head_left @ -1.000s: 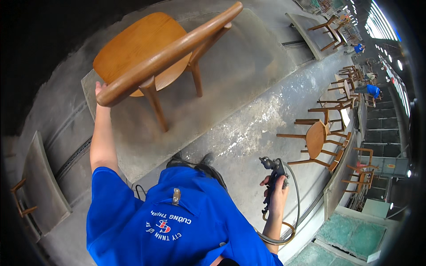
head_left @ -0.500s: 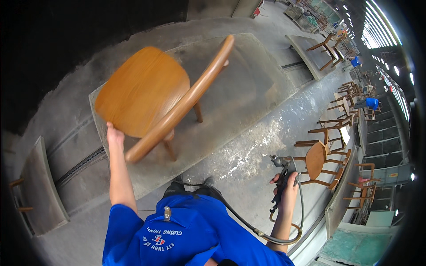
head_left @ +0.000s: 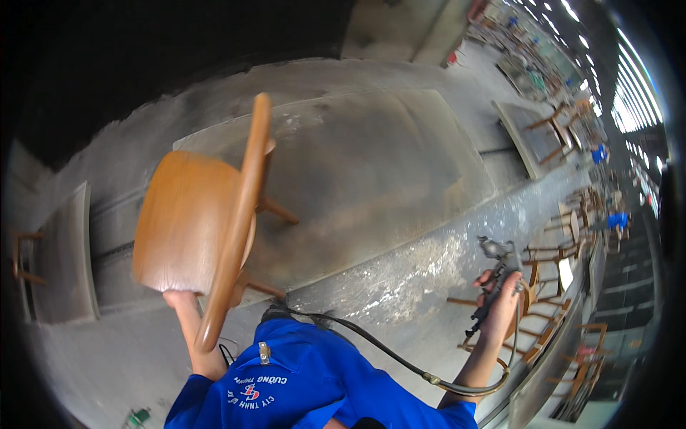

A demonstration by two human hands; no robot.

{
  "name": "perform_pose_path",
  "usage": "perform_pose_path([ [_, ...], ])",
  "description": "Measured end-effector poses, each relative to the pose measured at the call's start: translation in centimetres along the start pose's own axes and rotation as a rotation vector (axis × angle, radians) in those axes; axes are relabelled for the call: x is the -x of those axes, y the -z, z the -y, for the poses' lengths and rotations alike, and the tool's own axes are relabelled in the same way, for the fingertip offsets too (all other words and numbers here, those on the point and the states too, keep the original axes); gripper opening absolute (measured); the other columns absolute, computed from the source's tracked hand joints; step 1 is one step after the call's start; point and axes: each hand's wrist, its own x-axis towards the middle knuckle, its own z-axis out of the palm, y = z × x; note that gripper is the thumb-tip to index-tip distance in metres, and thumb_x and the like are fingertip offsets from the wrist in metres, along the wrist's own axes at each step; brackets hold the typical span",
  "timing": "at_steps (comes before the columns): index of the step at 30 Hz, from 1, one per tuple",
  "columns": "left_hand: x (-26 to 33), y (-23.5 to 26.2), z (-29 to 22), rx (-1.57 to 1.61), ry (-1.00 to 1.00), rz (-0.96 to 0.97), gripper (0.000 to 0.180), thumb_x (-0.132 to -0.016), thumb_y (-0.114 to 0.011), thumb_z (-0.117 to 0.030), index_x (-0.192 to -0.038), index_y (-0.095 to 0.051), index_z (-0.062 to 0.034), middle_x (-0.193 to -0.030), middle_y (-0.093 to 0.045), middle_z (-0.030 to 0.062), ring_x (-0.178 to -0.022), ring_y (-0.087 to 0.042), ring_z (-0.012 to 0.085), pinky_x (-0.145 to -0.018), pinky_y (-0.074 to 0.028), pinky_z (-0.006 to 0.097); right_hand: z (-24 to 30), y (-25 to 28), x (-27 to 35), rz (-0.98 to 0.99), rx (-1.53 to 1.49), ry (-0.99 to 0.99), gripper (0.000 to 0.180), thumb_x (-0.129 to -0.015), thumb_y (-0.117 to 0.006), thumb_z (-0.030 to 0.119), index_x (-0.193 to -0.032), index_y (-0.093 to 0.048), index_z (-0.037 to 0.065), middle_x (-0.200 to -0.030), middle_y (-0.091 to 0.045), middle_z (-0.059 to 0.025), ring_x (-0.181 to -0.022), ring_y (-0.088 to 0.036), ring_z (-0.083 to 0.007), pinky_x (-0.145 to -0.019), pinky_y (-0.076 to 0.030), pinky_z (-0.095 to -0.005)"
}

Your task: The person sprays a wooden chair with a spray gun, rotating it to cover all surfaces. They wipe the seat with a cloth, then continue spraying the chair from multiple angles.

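Note:
A brown wooden chair (head_left: 187, 218) with a rounded seat and a long curved back rail (head_left: 246, 186) is at the left, its legs pointing right. My left hand (head_left: 184, 300) grips the near edge of the seat; its fingers are partly hidden under the wood. Whether the chair's legs touch the board below cannot be told. Out to the right, away from the chair, my right hand (head_left: 504, 304) is wrapped round a dark spray gun (head_left: 491, 289). A hose (head_left: 379, 349) runs from the gun past my waist.
A large grey flat board (head_left: 364, 186) lies beyond me. Another board (head_left: 64, 257) stands at the left with a wooden frame beside it. Several wooden chairs (head_left: 547, 300) line the right side. Farther off is a person in blue (head_left: 618, 220).
The chair has come left and closer to me in my left hand, turning so its back rail stands steeper. My right hand and the spray gun have shifted right in the picture.

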Motion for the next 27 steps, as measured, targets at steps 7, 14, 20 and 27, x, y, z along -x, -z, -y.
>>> perform_pose_path([
  [7,12.1,-12.1,12.9,0.079,0.333,-0.084,0.087,-0.099,-0.013,-0.071,-0.156,-0.025,-0.0076,-0.161,-0.03,0.014,-0.146,-0.031,0.0336,-0.117,-0.032,0.054,11.4,-0.1,-1.5,0.079,0.067,0.314,0.066,-0.099,-0.043,0.066,-0.108,-0.056,0.002,-0.085,-0.062,-0.0069,-0.074,-0.065,-0.0138,-0.044,-0.037,-0.0197],
  [14,21.5,-17.3,17.0,-0.834,0.395,1.103,0.064,-0.103,-0.045,-0.051,-0.149,-0.04,-0.0068,-0.146,-0.051,0.0186,-0.122,-0.06,0.0355,-0.093,-0.054,0.046,22.4,-8.2,0.1,0.373,0.137,0.643,0.057,-0.104,-0.043,0.055,-0.111,-0.058,0.0,-0.086,-0.066,-0.0101,-0.07,-0.064,-0.0128,-0.044,-0.037,-0.0191],
  [20,19.6,-18.3,13.4,-1.683,-0.861,1.233,0.072,-0.092,-0.066,-0.03,-0.155,-0.035,-0.013,-0.156,-0.035,0.0232,-0.148,-0.025,0.0422,-0.121,-0.015,0.058,27.8,-21.1,-1.9,0.476,0.304,0.768,0.045,-0.103,-0.052,0.052,-0.101,-0.064,0.008,-0.077,-0.065,0.0008,-0.059,-0.052,-0.0026,-0.048,-0.037,-0.0204],
  [27,14.0,-17.4,12.2,-2.014,-1.074,0.959,0.091,-0.077,-0.067,-0.004,-0.158,-0.028,-0.0169,-0.16,-0.027,0.0211,-0.149,-0.022,0.0434,-0.12,-0.009,0.063,29.8,-27.8,-4.8,0.49,0.329,0.677,0.048,-0.098,-0.058,0.056,-0.097,-0.063,0.008,-0.079,-0.067,-0.0008,-0.068,-0.066,-0.0087,-0.046,-0.038,-0.02],
])
